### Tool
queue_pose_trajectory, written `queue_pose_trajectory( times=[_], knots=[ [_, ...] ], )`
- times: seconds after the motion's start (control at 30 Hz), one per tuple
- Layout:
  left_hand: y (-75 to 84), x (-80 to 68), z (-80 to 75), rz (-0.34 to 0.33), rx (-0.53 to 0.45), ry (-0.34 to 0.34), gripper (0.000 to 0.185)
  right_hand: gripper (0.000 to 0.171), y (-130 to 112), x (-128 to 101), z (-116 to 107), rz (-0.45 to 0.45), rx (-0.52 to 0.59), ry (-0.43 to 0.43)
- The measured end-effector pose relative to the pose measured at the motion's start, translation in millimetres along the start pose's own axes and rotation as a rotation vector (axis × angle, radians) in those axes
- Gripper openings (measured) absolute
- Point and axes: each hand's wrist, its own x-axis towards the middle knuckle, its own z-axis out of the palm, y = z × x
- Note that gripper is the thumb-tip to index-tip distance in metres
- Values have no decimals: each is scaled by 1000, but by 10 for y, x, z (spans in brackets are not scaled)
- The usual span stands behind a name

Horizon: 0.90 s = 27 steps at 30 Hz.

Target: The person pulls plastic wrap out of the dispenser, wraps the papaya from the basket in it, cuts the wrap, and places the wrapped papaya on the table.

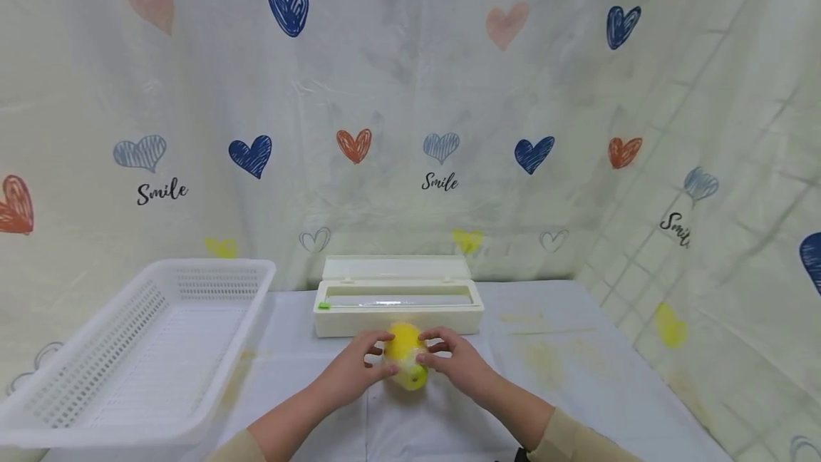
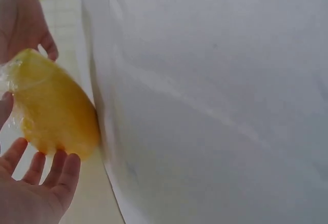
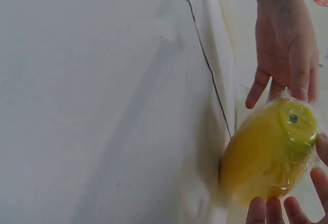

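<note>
I see my left hand (image 1: 349, 373) and right hand (image 1: 463, 366) cupping a yellow fruit (image 1: 407, 364), fingers curled round it, just before the white dispenser box (image 1: 398, 296). It looks film-wrapped, though blur leaves me unsure.

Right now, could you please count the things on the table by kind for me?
Yellow fruit wrapped in clear film, held between the left hand and right hand: 1
White basket: 1
White film dispenser box: 1
Total: 3
</note>
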Motion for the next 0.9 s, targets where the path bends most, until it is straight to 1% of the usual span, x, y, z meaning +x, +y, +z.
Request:
queue_pose_trajectory(
  times=[0.13, 0.27, 0.37, 0.43, 0.5, 0.6, 0.77, 0.9],
  knots=[
    [-29, 114, 12, -61, -49, -54, 55, 43, 37, 49, -63, 26, 24, -63],
    [-37, 180, 28, -86, -85, -101, 57, 47, 89, 88, -119, 70, 60, -119],
    [-38, 198, 40, -88, -66, -138, 61, 48, 132, 91, -148, 72, 85, -154],
    [-35, 206, 47, -96, -46, -151, 63, 47, 150, 85, -151, 66, 96, -164],
    [-30, 214, 54, -100, -31, -150, 65, 47, 156, 80, -132, 62, 102, -159],
    [-10, 227, 87, -110, -16, -131, 67, 47, 136, 77, -87, 70, 72, -129],
    [58, 240, 162, -128, -21, -81, 63, 46, 75, 79, -20, 104, 29, -92],
    [103, 256, 169, -150, -26, -70, 64, 46, 23, 63, -23, 98, 13, -87]
  ],
)
